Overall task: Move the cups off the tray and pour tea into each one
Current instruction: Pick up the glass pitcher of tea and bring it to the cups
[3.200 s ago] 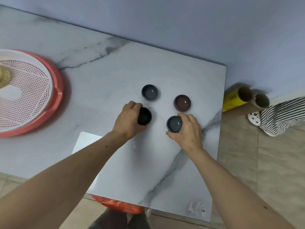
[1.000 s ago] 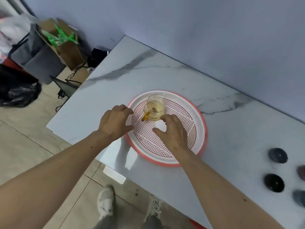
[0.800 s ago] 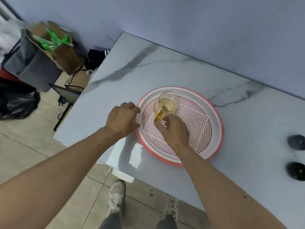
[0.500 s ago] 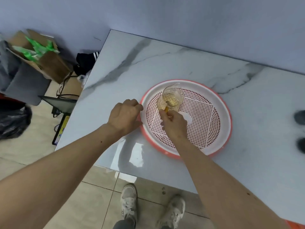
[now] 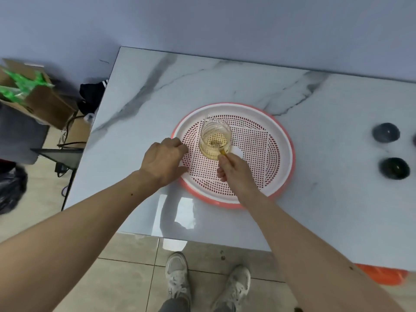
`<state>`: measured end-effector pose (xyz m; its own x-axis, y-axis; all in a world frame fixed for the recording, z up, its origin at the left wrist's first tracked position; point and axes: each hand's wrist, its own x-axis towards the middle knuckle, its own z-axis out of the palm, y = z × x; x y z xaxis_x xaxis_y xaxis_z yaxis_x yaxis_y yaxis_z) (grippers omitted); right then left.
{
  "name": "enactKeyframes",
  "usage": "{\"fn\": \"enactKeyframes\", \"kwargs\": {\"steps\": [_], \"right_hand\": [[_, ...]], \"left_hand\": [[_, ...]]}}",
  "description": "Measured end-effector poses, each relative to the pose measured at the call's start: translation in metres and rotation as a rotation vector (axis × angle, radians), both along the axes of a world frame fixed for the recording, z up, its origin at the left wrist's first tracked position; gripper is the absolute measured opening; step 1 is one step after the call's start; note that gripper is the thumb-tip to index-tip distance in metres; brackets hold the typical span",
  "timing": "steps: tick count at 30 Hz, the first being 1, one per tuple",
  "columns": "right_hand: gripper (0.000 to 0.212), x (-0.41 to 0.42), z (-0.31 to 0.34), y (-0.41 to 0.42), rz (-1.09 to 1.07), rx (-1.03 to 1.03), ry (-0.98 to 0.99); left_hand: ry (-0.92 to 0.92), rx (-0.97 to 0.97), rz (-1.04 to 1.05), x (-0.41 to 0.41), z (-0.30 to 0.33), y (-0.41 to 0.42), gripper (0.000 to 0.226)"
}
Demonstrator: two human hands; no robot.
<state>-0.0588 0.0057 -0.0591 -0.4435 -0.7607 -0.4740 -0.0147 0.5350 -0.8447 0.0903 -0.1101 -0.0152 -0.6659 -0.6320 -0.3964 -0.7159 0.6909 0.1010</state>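
I log the marble desk (image 5: 225, 86) first: round perforated tray (image 5: 265, 154) at centre, dark cups (image 5: 385, 133) already off it, well apart to the right. Glass tea pitcher (image 5: 215, 138) stands upright on the tray. Right hand (image 5: 234, 171) closed on its amber handle (image 5: 222, 152), presumably to lift. Left hand (image 5: 165, 161) loosely curled, holding nothing, resting at the tray rim, likely steadying it.

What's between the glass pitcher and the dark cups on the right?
Head view: only tray mesh and rim, then bare marble, between pitcher and cups.
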Motion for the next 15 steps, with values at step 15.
{"fn": "enactKeyframes", "kwargs": {"steps": [15], "right_hand": [[0.024,-0.150,0.083,0.129,-0.052,-0.086,0.157]], "left_hand": [[0.048,-0.060,-0.191,-0.157,0.067,0.091,0.048]]}}
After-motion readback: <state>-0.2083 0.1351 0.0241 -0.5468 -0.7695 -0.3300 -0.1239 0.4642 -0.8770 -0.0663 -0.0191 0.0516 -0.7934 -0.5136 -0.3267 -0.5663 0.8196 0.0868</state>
